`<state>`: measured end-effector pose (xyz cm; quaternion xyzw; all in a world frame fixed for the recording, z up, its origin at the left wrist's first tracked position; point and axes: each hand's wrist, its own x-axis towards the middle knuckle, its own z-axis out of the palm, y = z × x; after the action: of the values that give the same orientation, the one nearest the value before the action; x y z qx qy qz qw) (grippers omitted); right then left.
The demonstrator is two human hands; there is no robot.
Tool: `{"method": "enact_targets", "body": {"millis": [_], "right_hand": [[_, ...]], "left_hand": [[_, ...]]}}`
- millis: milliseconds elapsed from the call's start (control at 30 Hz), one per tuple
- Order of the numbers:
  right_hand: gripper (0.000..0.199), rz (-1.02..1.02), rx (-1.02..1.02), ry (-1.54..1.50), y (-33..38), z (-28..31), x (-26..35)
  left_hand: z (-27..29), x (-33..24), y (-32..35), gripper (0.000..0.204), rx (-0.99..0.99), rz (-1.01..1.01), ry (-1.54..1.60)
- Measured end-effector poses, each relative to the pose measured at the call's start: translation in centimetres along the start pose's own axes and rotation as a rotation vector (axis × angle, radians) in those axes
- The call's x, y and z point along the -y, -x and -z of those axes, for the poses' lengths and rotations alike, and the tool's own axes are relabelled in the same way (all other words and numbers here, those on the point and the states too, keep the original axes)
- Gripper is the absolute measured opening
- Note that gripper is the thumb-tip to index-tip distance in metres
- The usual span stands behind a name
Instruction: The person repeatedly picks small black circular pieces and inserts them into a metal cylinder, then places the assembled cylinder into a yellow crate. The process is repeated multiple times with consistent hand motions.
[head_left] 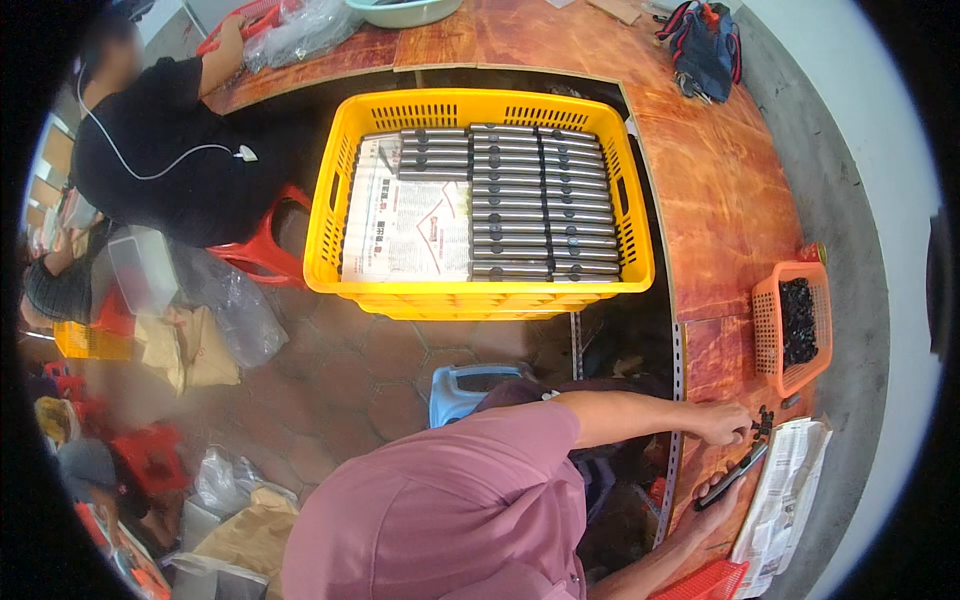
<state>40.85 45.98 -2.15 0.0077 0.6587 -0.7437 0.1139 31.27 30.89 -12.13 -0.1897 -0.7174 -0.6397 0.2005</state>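
My left hand (722,420) reaches out over the wooden bench (715,200) and its fingertips pinch at a small pile of black pieces (763,421). Just below it, my right hand (712,492) grips a dark slim metal rod (738,472) that slants up toward that pile. A folded newspaper (790,495) lies right beside both hands. An orange mesh basket (768,330) of more black pieces stands a little farther along the bench.
A yellow crate (480,105) on the floor holds rows of grey metal rods (545,200) beside a newspaper sheet (405,225). A person in black (160,150) sits on a red stool at the left. A blue jug (470,385), plastic bags, a dark bag (705,45).
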Motion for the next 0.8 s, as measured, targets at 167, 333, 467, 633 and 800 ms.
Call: {"method": "enact_targets", "body": {"millis": [167, 333, 467, 633, 800], "right_hand": [[0.025, 0.051, 0.071, 0.057, -2.3, 0.7, -0.5], [0.019, 0.204, 0.039, 0.279, -4.7, 3.7, -2.4], [0.015, 0.166, 0.033, 0.095, -4.0, 3.2, -2.2], [0.025, 0.046, 0.078, -0.024, -2.2, 0.5, -2.0], [0.024, -0.032, 0.135, 0.024, -2.4, 1.2, -3.2]], "left_hand": [[1.2, -0.8, -0.5, 0.020, -0.012, 0.132, 0.082], [2.1, -3.2, 0.9, 0.039, -0.070, 0.233, 0.209], [-1.0, -3.5, 1.4, 0.041, -0.113, 0.294, 0.365], [-1.4, -5.8, 1.7, 0.035, 0.072, 0.509, 0.400], [-0.3, -4.6, 1.7, 0.033, 0.020, 0.594, 0.506]]}}
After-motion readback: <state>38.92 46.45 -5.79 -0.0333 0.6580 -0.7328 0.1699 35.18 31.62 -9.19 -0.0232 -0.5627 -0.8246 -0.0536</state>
